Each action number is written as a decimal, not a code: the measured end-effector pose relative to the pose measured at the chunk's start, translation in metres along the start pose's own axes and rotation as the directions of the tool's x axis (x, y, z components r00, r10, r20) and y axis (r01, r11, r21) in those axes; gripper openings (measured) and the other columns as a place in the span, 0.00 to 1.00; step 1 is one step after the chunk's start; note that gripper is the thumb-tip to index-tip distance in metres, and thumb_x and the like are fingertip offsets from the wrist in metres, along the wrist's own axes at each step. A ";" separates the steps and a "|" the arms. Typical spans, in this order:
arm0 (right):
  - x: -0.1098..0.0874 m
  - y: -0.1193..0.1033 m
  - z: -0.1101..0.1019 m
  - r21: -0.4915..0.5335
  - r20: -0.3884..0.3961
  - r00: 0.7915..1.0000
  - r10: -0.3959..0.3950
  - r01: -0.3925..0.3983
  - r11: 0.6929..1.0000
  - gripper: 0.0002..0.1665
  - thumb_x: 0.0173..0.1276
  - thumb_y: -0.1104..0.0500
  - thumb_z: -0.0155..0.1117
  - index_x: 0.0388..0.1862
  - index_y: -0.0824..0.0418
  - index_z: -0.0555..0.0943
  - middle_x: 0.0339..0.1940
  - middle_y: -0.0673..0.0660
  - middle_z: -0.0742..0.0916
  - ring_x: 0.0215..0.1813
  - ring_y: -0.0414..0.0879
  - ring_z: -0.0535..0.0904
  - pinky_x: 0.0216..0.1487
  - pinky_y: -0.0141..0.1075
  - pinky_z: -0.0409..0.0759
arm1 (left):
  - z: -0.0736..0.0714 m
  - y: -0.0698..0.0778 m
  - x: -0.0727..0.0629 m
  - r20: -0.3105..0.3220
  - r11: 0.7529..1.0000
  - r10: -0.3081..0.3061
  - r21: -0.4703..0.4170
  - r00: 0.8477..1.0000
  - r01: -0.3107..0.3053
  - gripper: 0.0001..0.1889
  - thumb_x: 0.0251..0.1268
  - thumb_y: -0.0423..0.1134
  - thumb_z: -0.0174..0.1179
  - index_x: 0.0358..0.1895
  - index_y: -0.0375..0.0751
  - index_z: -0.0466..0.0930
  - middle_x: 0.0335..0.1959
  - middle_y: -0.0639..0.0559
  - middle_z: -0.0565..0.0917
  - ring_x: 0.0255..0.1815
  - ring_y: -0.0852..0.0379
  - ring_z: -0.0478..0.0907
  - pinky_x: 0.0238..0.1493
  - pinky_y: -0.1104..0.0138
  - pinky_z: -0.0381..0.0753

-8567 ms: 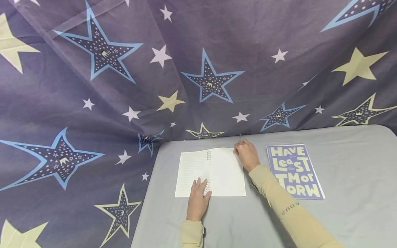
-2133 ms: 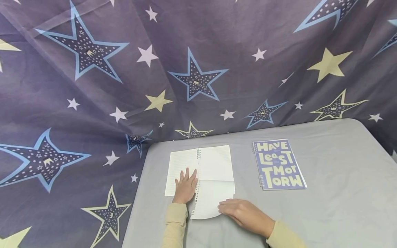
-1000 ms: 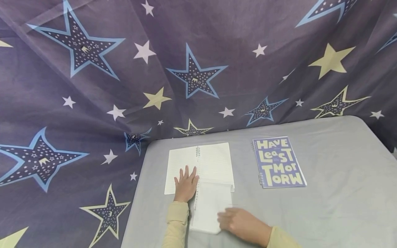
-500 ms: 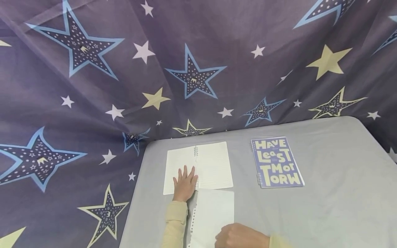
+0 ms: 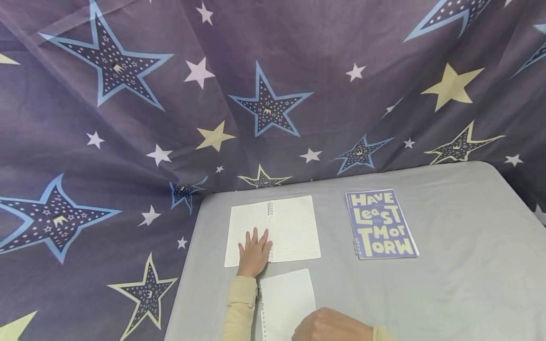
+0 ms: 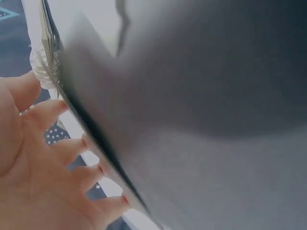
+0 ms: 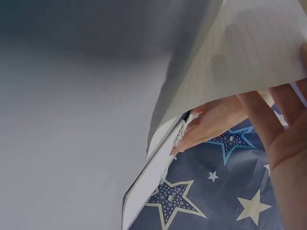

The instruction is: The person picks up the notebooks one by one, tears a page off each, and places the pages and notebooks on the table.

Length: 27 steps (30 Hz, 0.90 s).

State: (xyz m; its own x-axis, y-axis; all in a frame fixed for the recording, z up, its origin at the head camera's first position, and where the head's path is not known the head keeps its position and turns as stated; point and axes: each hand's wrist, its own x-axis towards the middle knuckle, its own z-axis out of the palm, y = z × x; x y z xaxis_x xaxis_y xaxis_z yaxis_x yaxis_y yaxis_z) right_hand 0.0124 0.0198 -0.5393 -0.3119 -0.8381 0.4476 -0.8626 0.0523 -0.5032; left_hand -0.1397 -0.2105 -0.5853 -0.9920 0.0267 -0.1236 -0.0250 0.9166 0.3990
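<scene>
An open spiral notebook (image 5: 295, 232) with lined white pages lies on the grey surface. My left hand (image 5: 254, 255) rests on its left page beside the coil, fingers spread; the left wrist view shows the fingers (image 6: 72, 148) along the notebook's edge. Nearer to me is a loose sheet of paper (image 5: 285, 300), apart from the notebook, with ragged holes down its left side. My right hand (image 5: 330, 326) grips the sheet near its right edge. In the right wrist view the sheet (image 7: 240, 52) is raised and bent, with fingers (image 7: 263, 115) against it.
A second spiral notebook (image 5: 381, 225), purple with big pale lettering, lies closed to the right. The grey-covered table (image 5: 460, 246) ends at a dark star-patterned cloth (image 5: 332, 61) behind and on the left.
The sheet came away from the notebook's coil and moved toward me with my right hand. My right hand earlier was at the notebook's top right corner. The left hand stays on the left page.
</scene>
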 end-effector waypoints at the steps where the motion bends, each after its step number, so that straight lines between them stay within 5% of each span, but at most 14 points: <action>1: 0.000 0.001 -0.002 -0.001 -0.011 1.000 0.009 -0.009 1.000 0.18 0.71 0.48 0.59 0.18 0.42 0.77 0.13 0.33 0.69 0.20 0.20 0.57 0.26 0.09 0.61 | -0.001 -0.001 0.000 -0.010 1.000 0.007 -0.013 1.000 -0.008 0.27 0.77 0.54 0.43 0.74 0.51 0.66 0.79 0.39 0.54 0.80 0.34 0.43 0.75 0.32 0.39; 9: -0.002 0.021 -0.021 -0.046 -0.096 0.995 -0.003 -0.001 0.999 0.15 0.73 0.47 0.60 0.52 0.50 0.82 0.44 0.41 0.89 0.45 0.24 0.81 0.49 0.17 0.79 | -0.014 -0.005 -0.010 -0.090 0.986 -0.027 -0.166 0.996 0.011 0.25 0.77 0.55 0.45 0.70 0.50 0.71 0.78 0.45 0.60 0.79 0.42 0.55 0.77 0.43 0.55; 14: 0.001 0.027 -0.032 -0.198 -0.155 0.987 -0.040 0.009 0.980 0.15 0.70 0.59 0.63 0.54 0.52 0.83 0.48 0.41 0.89 0.49 0.27 0.83 0.51 0.19 0.80 | -0.025 -0.005 -0.030 -0.126 0.966 -0.069 -0.254 0.990 0.035 0.22 0.77 0.53 0.47 0.67 0.51 0.74 0.71 0.48 0.72 0.73 0.45 0.67 0.73 0.45 0.66; 18: 0.007 0.029 -0.041 -0.271 -0.214 0.974 -0.074 0.014 0.962 0.14 0.71 0.60 0.61 0.54 0.53 0.83 0.49 0.42 0.89 0.49 0.30 0.84 0.52 0.21 0.81 | -0.027 -0.010 -0.052 -0.128 0.961 -0.093 -0.271 0.987 0.055 0.17 0.77 0.40 0.48 0.64 0.52 0.76 0.65 0.50 0.79 0.69 0.46 0.72 0.69 0.46 0.72; 27: 0.026 0.032 -0.057 -0.254 -0.417 0.898 -0.137 0.030 0.967 0.13 0.76 0.60 0.56 0.54 0.57 0.85 0.47 0.47 0.90 0.46 0.35 0.87 0.50 0.23 0.83 | -0.022 -0.017 -0.105 -0.039 0.941 -0.083 -0.333 0.996 0.065 0.24 0.67 0.23 0.47 0.60 0.51 0.78 0.61 0.57 0.82 0.67 0.50 0.75 0.69 0.51 0.73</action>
State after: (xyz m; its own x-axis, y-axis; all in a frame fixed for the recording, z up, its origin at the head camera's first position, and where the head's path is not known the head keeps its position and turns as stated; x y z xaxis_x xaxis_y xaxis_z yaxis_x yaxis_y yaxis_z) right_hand -0.0456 0.0303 -0.5017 -0.3279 -0.5337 0.7795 -0.9444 0.1636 -0.2852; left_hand -0.0378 -0.2377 -0.5591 -0.9906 -0.0646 -0.1208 -0.1294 0.7313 0.6697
